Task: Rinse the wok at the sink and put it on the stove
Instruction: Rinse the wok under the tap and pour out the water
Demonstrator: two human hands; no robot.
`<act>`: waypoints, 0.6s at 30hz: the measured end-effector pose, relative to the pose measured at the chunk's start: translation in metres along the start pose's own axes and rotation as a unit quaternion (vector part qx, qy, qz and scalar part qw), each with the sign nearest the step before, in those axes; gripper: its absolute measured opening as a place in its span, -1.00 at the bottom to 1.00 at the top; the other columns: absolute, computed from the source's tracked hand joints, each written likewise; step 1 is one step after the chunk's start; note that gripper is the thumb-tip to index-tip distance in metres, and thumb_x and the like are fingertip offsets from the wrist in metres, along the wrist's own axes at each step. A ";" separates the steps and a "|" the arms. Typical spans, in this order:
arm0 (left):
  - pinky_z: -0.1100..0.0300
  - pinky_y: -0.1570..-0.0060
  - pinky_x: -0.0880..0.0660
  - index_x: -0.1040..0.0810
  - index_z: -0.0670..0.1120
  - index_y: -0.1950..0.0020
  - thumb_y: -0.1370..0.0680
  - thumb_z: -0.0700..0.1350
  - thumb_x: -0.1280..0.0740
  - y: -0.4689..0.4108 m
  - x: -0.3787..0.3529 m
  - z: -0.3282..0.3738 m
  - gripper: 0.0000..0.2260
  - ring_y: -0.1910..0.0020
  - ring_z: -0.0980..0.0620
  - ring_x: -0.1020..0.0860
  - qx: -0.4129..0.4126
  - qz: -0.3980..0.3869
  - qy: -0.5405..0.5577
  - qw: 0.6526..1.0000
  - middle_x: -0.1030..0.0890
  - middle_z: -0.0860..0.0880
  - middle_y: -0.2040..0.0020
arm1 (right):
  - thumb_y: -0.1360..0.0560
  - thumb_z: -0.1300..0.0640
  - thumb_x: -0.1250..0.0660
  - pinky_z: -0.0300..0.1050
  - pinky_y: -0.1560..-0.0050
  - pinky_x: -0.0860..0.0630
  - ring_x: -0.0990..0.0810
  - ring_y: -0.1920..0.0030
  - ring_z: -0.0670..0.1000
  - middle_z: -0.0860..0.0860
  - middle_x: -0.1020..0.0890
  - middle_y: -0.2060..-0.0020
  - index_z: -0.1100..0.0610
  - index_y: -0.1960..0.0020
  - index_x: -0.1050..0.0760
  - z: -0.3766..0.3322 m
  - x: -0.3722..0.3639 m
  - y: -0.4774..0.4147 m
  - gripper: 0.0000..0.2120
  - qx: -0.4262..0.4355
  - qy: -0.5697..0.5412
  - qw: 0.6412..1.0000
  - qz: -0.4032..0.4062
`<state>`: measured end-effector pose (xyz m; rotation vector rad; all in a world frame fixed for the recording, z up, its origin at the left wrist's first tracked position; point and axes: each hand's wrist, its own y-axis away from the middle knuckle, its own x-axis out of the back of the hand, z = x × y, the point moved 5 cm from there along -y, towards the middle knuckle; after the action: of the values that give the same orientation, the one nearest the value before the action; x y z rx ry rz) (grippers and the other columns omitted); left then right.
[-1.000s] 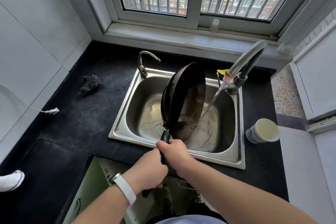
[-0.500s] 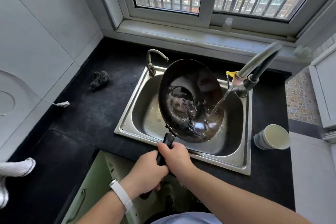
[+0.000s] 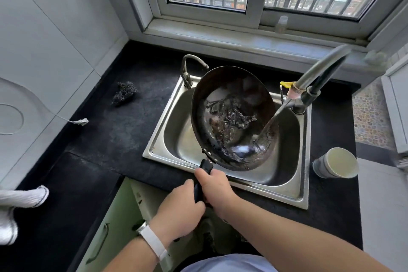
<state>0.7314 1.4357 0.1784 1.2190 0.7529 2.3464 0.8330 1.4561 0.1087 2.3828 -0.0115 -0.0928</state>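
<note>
A dark wok (image 3: 229,95) hangs tilted over the steel sink (image 3: 167,139), its inside facing me, with water swirling in it. Both hands grip its black handle at the sink's front edge: my right hand (image 3: 215,187) higher up, my left hand (image 3: 180,210) just below, with a white band on its wrist. A stream of water runs from the tap (image 3: 318,77) at the right into the wok's right side. No stove is in view.
A steel scouring pad (image 3: 124,93) lies on the black counter left of the sink. A paper cup (image 3: 337,162) lies on its side to the right. A second small tap (image 3: 189,68) stands at the sink's back left. A white cable end (image 3: 80,121) rests on the counter.
The wok has turned from nearly edge-on to its inside facing me, and water now swirls in it. Both hands have kept their grip on the handle.
</note>
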 end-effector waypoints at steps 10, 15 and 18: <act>0.06 0.21 -0.41 -0.26 0.04 0.18 -0.51 -0.07 -0.26 0.008 0.005 0.002 -0.83 0.12 -0.13 -0.54 -0.004 0.056 -0.054 0.997 -0.55 -0.01 0.12 | -0.45 0.07 -0.35 -0.21 0.51 -0.19 -0.27 0.55 -0.04 0.01 -0.31 0.48 0.08 0.29 -0.30 -0.004 -0.006 0.001 -0.74 -0.006 -0.012 0.999 -0.037; 0.07 0.18 -0.43 -0.27 0.02 0.15 -0.54 -0.08 -0.26 0.013 0.009 0.002 -0.84 0.14 -0.11 -0.51 -0.037 0.087 -0.071 0.993 -0.49 0.02 0.17 | -0.53 0.10 -0.32 -0.19 0.51 -0.22 -0.30 0.57 -0.05 0.00 -0.35 0.50 0.12 0.24 -0.34 -0.010 -0.009 0.003 -0.76 0.005 -0.005 0.999 -0.052; 0.09 0.21 -0.40 -0.29 0.01 0.11 -0.55 -0.08 -0.27 0.015 0.015 0.000 -0.85 0.20 -0.07 -0.46 -0.050 0.107 -0.064 0.991 -0.50 0.02 0.17 | -0.55 0.09 -0.32 -0.17 0.50 -0.25 -0.32 0.55 -0.04 0.00 -0.37 0.49 0.14 0.21 -0.36 -0.017 -0.011 0.004 -0.78 0.019 0.002 0.998 -0.061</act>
<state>0.7224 1.4324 0.1971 1.4530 0.4773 2.4122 0.8231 1.4650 0.1244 2.4200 0.1364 -0.1474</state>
